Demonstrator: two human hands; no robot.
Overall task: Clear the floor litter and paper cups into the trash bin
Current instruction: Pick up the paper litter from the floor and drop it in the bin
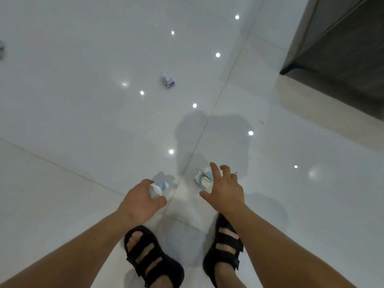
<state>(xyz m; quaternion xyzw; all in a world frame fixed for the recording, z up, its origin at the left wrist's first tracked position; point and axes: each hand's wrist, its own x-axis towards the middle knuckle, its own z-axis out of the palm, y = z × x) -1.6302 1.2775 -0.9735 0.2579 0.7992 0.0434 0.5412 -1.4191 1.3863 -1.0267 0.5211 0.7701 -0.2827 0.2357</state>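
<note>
Risk, right side: the right hand (224,190) has not closed on the right cup (203,178). I'd guess a shallow pinch on that creased paper would let it slip back onto the floor (83,121).
Risk, left side: the left cup (160,187) is squashed and held only at its near edge, so it could drop on the way up.
Risk, footing: the tiles are glossy and the person is bent low over 2 sandals (152,258), so a hurried reach could mean a skid.
Risk, leftovers: 1 paper scrap (168,80) lies well ahead, and something blurred sits at the far left edge. Both are easy to forget.
Left hand: the left hand (143,196) is reaching down with its thumb and fingers curled round the left cup, gripping it.
Right hand: palm down, fingers spread and thumb out wide, just over the right cup. I cannot tell whether it is touching.
Cups: both are on the floor just ahead of the feet, either side of a tile seam.
Bin: not in view.
Nearby: a dark cabinet (336,38) stands at the upper right.
</note>
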